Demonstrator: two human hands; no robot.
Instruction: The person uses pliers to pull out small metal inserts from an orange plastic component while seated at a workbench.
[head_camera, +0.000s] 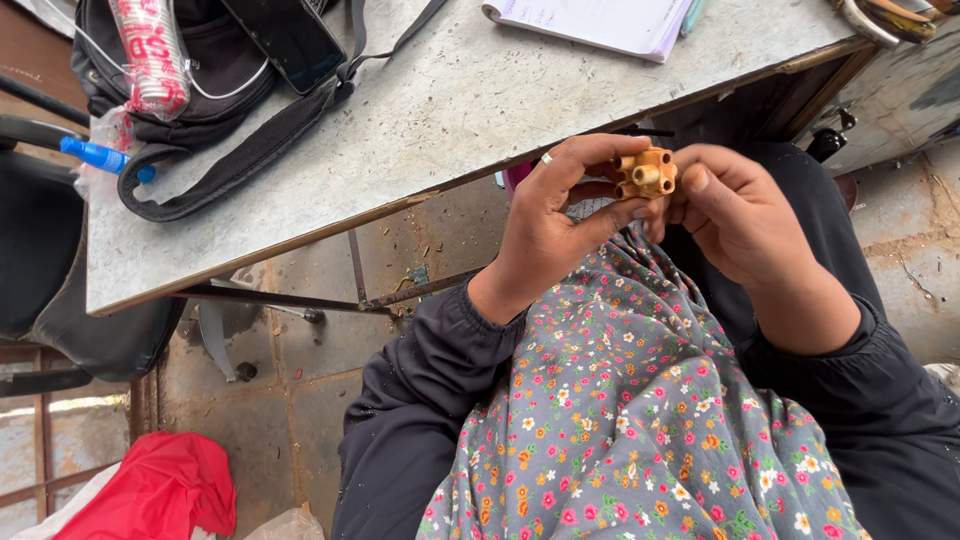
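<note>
Both of my hands are raised over my lap, and between them sits a small tan fitting (646, 173) with short round stubs sticking out around its rim and one in the middle. My left hand (553, 225) has its thumb pressed up under the piece and its fingers curled over the far side, a ring showing on one finger. My right hand (740, 215) closes in from the right, thumb tip resting on the piece's right edge, the other fingers folded behind it where I cannot see them. So the piece is pinched from both sides, neither hand spread.

Its central stub points up toward my face, so the flat face is turned to me and the ring of stubs lies across my view. The piece hangs just near of the edge of the grey surface (450, 110), not touching it. Far left on that surface lie a black bag (215, 75) and a sleeve of stacked cups (150, 50).
</note>
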